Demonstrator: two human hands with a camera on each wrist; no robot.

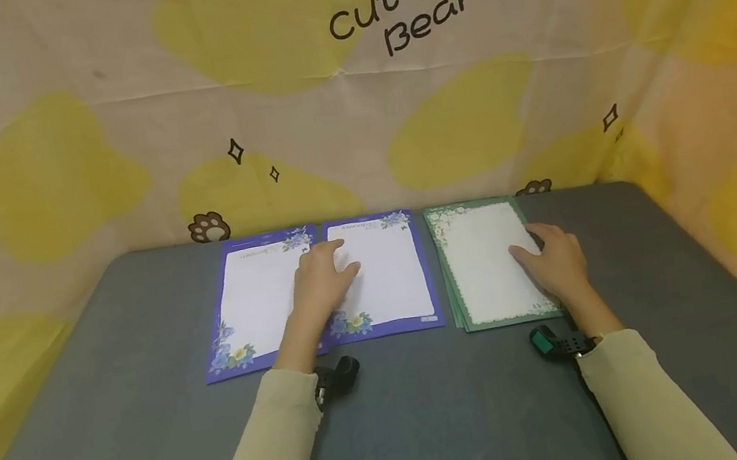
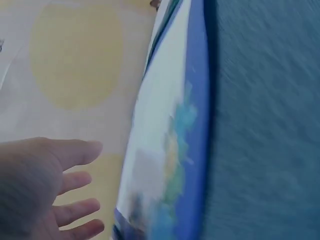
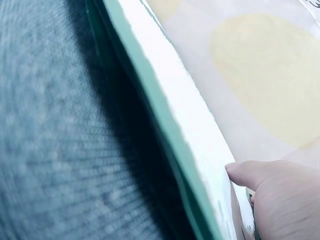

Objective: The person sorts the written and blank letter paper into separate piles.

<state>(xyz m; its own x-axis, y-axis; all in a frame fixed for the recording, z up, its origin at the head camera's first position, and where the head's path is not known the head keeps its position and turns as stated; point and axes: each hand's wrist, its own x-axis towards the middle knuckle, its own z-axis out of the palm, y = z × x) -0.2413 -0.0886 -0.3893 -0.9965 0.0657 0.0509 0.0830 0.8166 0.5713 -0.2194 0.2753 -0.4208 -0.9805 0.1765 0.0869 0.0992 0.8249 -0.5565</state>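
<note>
Two purple-bordered sheets of stationery, a left one and a right one, lie side by side, with blue flowers in their corners. My left hand is over where they meet, fingers loosely spread and thumb apart; in the left wrist view the hand holds nothing. To the right is a slightly fanned stack of green-bordered sheets. My right hand grips its right edge, thumb on the top sheet and fingers at the edge, partly hidden. Seen from the right wrist, the stack's green near edge shows several layers.
The sheets lie toward the back of a dark grey table. Behind it hangs a cream and yellow cloth printed with bear lettering. Each wrist wears a black strap, the left strap and the right strap.
</note>
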